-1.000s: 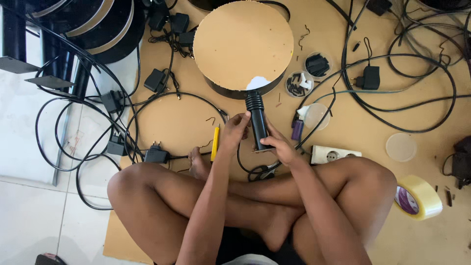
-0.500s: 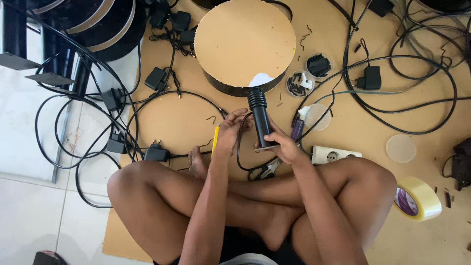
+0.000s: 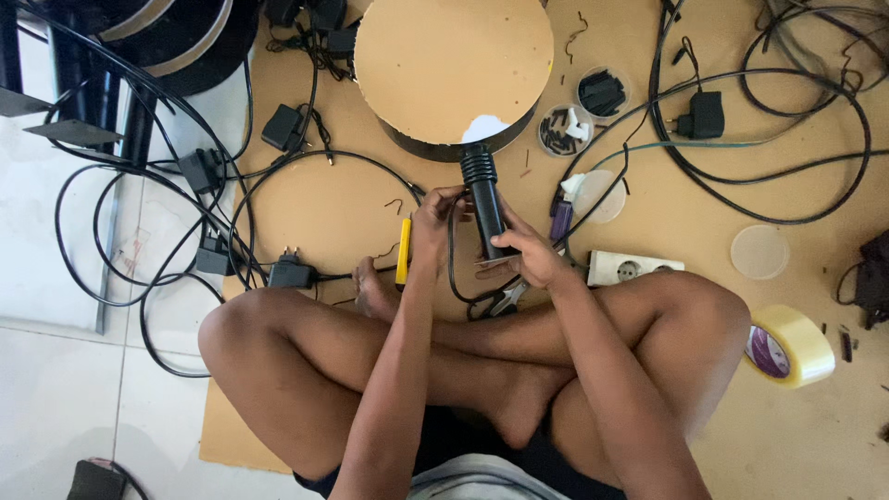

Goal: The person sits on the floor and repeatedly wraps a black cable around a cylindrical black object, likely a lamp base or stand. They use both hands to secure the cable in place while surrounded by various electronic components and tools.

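I sit cross-legged on the floor, on a big brown board. My right hand is wrapped around the lower end of a black tube with a ribbed top. It is closed on the tube and holds it up in front of my knees. The ribbed top points at the round brown disc, and they look very close. My left hand sits on the left side of the tube. Its fingertips are pinched together on something small right by the tube. I think it is the thin black cable that loops down there, but it is too small to be sure.

To do this bit well, I think I should keep my right hand firm so the tube does not roll. My left hand should go slow and gentle, because the part is tiny and could slip. I should not tug the cable hard.

A yellow tool lies just beside my left wrist, easy to grab. Little pliers lie under my right wrist. A white power strip lies by my right knee, and a roll of tape lies farther right.
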